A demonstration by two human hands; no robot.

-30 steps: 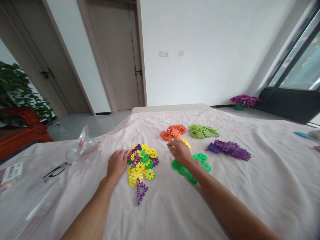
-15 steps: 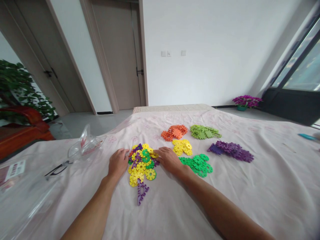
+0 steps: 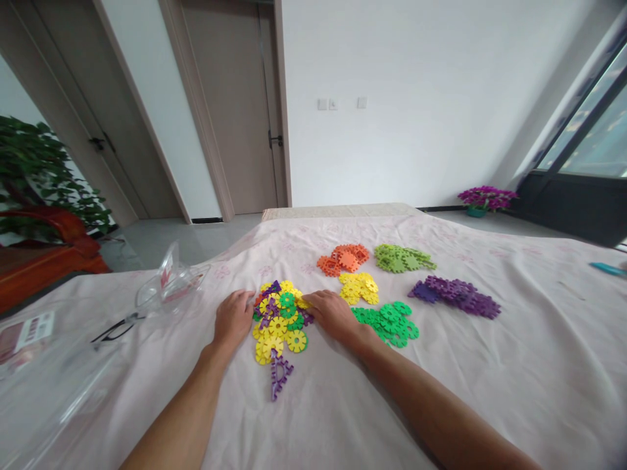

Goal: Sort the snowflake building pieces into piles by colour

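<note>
A mixed pile (image 3: 279,320) of yellow, green and purple plastic snowflake discs lies on a pale pink cloth (image 3: 490,378). My left hand (image 3: 232,318) rests flat at the pile's left edge, fingers touching the discs. My right hand (image 3: 330,314) lies at the pile's right edge, its fingertips on a yellow disc. Sorted heaps sit beyond: orange (image 3: 343,259), light green (image 3: 402,258), yellow (image 3: 360,288), dark green (image 3: 389,322) and purple (image 3: 458,295). A purple triangular piece (image 3: 279,377) lies just below the mixed pile.
A clear plastic bag (image 3: 169,287) and black glasses (image 3: 115,328) lie on the cloth at left. More clear packaging with a label (image 3: 29,329) is at far left. A potted plant (image 3: 34,176), doors and a flower pot (image 3: 482,198) stand beyond the bed.
My right hand moved from the yellow heap leftwards to the right edge of the mixed pile. My left hand stayed at the pile's left side.
</note>
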